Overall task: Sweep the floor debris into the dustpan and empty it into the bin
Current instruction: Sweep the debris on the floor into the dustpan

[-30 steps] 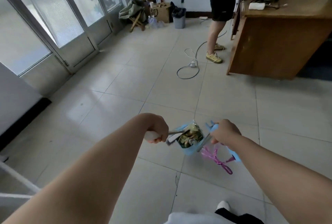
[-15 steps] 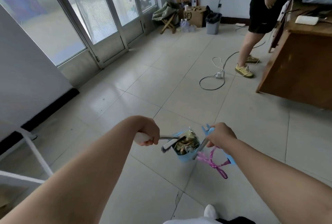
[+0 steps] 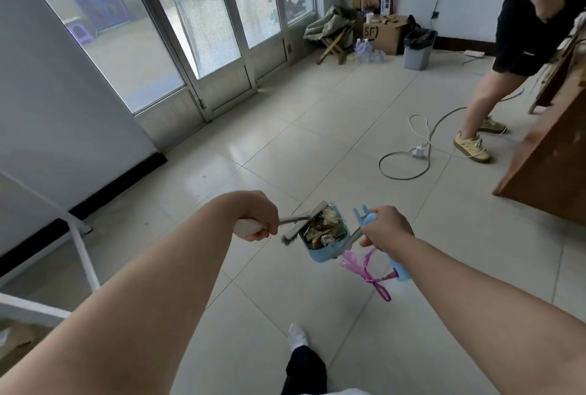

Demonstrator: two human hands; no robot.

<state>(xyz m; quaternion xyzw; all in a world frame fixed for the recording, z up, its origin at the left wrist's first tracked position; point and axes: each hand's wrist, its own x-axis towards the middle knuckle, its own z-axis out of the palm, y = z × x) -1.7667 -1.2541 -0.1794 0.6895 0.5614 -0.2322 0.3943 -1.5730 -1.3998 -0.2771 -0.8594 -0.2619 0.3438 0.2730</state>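
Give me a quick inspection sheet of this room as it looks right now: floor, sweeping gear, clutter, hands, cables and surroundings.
Surface: pale glossy tiled floor.
Job's things: blue dustpan held off the floor, full of debris; brush at its rim; grey bin with black liner by the far wall.
Clutter: cardboard box, folding stool, plastic bottles in the far corner; pink ribbon dangling by the dustpan handle.
Grips: left hand grips the brush handle; right hand grips the dustpan handle.
Cables: dark cable looped on the floor, with a white plug block.
Surroundings: glass doors left, wooden desk right, another person standing by it.
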